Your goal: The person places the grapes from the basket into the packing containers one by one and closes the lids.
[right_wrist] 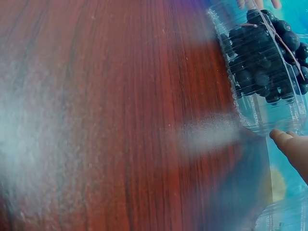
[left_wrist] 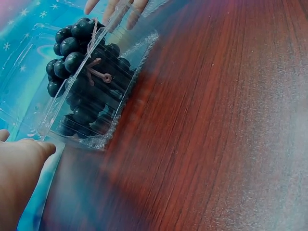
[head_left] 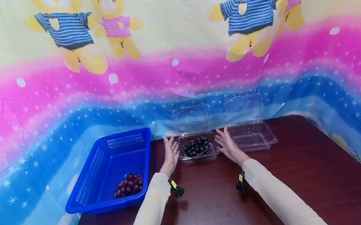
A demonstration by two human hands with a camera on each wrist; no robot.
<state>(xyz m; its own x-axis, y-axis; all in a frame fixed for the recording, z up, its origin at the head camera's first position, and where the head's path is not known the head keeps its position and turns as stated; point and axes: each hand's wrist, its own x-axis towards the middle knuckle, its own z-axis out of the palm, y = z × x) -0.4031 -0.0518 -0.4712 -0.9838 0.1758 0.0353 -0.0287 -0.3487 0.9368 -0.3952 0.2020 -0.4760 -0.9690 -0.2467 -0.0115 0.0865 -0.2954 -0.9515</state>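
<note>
A clear plastic clamshell box (head_left: 187, 157) holds a bunch of black grapes (head_left: 196, 147), its lid (head_left: 193, 119) raised at the back. My left hand (head_left: 170, 153) is at its left side with fingers straight, and my right hand (head_left: 228, 145) faces it from the right, fingers also extended. In the left wrist view, my left thumb (left_wrist: 41, 147) lies close to the corner of the box. The right wrist view has my right thumb (right_wrist: 288, 140) right at the box wall, and a brown stem runs over the grapes (right_wrist: 255, 67).
A second clear clamshell box (head_left: 255, 141) stands at the right with its lid up. On the left, a blue plastic basket (head_left: 93, 208) contains a bunch of red grapes (head_left: 129, 185). All rest on a dark brown table (head_left: 213, 216), backed by a patterned cloth (head_left: 175, 78).
</note>
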